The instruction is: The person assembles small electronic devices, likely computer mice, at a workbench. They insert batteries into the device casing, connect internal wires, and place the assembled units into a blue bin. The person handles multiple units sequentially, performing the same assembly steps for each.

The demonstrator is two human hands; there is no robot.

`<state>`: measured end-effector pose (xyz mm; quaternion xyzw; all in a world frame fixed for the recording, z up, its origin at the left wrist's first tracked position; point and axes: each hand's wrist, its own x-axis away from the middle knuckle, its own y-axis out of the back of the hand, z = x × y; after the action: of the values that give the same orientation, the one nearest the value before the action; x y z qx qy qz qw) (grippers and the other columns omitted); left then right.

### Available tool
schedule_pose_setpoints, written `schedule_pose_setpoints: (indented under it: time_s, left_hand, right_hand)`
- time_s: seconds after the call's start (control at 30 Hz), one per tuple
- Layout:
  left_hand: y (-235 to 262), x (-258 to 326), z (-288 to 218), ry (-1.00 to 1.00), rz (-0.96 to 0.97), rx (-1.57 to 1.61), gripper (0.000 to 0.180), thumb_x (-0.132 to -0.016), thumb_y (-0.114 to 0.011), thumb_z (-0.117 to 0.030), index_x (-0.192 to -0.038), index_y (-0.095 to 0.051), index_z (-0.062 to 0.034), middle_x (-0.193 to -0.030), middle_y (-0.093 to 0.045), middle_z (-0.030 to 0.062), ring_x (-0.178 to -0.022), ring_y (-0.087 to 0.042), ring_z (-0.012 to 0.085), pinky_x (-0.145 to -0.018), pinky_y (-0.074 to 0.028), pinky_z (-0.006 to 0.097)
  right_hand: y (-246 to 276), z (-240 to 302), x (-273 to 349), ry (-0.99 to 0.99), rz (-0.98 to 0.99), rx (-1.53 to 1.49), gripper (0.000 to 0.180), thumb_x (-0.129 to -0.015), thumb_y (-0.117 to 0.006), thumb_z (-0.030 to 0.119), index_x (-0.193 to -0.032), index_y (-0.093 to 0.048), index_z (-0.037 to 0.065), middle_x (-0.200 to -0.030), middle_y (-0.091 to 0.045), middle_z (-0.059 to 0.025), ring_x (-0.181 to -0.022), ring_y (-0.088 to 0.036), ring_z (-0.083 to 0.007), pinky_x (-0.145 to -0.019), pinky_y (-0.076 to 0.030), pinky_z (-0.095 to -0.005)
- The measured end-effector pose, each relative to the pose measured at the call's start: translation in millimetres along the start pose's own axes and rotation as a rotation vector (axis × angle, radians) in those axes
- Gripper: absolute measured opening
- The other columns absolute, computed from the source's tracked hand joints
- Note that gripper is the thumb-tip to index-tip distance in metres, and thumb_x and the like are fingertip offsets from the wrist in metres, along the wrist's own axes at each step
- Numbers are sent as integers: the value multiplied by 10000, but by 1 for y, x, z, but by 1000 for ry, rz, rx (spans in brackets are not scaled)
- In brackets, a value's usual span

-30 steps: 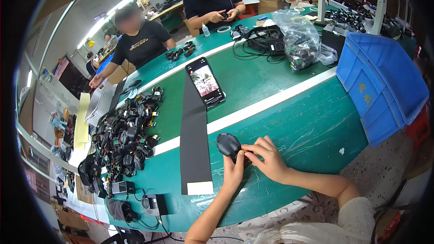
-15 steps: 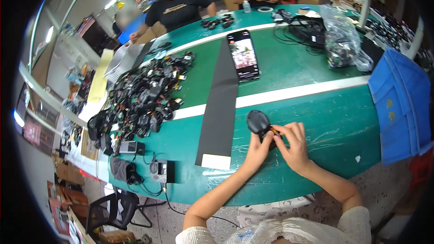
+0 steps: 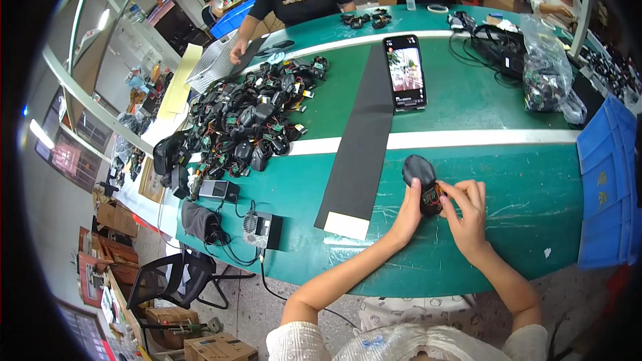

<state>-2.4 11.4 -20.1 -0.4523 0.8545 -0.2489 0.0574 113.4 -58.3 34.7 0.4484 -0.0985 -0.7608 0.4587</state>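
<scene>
Over the near part of the green table I hold a black oval electronic device (image 3: pixel 418 169). Its housing lies opened out, with a smooth rounded cover at the far end. A small green circuit board and thin reddish wires show in the nearer half. My left hand (image 3: pixel 408 212) grips the device along its left side, thumb laid up against the cover. From the right, my right hand (image 3: pixel 467 215) closes thumb and forefinger at the board's edge, by the wires. Exactly what those fingertips pinch is too small to make out.
A heap of similar black devices (image 3: pixel 251 117) lies left. A dark strip (image 3: pixel 358 140) crosses the table, with a phone (image 3: pixel 405 73) beside it. A boxy black unit (image 3: pixel 262 230) with cables stands near left, a blue crate (image 3: pixel 605 187) right. Co-workers sit across the table.
The view has shifted, so the table's contents sit further right. The device is tilted to show its circuit board and wires. A co-worker's hand now reaches beside the heap.
</scene>
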Motion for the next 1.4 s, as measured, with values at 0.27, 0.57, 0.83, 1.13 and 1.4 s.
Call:
schedule_pose_setpoints:
  time_s: [0.27,0.57,0.83,1.13,1.4]
  left_hand:
    - [1,4,-26,9,189,-162,417,-920,-411,-375,-1092,-444,3,-958,-517,104,-801,-557,155,-595,-525,272]
    - [-15,16,-23,-133,259,-154,434,-865,-544,-136,-1210,-313,-8,-899,-533,85,-759,-552,131,-543,-508,246]
    - [-19,11,-34,-38,155,-74,261,-845,-570,-177,-993,-477,17,-856,-564,107,-730,-595,179,-515,-518,272]
    - [-14,7,-35,-71,124,-77,189,-877,-510,-156,-945,-485,18,-873,-553,107,-774,-602,190,-481,-524,282]
    - [-13,12,-35,-68,126,-104,216,-867,-532,-178,-951,-480,15,-870,-557,110,-770,-601,191,-464,-512,276]
  right_hand:
    - [0,0,-7,-74,-48,-103,314,-790,-565,43,-1099,-518,9,-894,-500,-108,-850,-465,-249,-768,-378,-346]
    - [0,-11,-5,-515,123,-613,236,-915,-455,163,-1071,-532,3,-873,-519,-43,-756,-495,-90,-602,-438,-200]
    - [-8,-29,-4,-429,133,-644,248,-922,-454,195,-1036,-553,-2,-876,-559,-63,-773,-545,-118,-666,-452,-245]
    - [-3,-23,-2,-436,118,-613,249,-926,-444,208,-994,-563,0,-834,-592,-65,-797,-565,-126,-700,-442,-259]
    - [-8,-20,2,-431,129,-654,245,-926,-445,205,-974,-564,-4,-792,-592,-73,-750,-565,-117,-664,-447,-256]
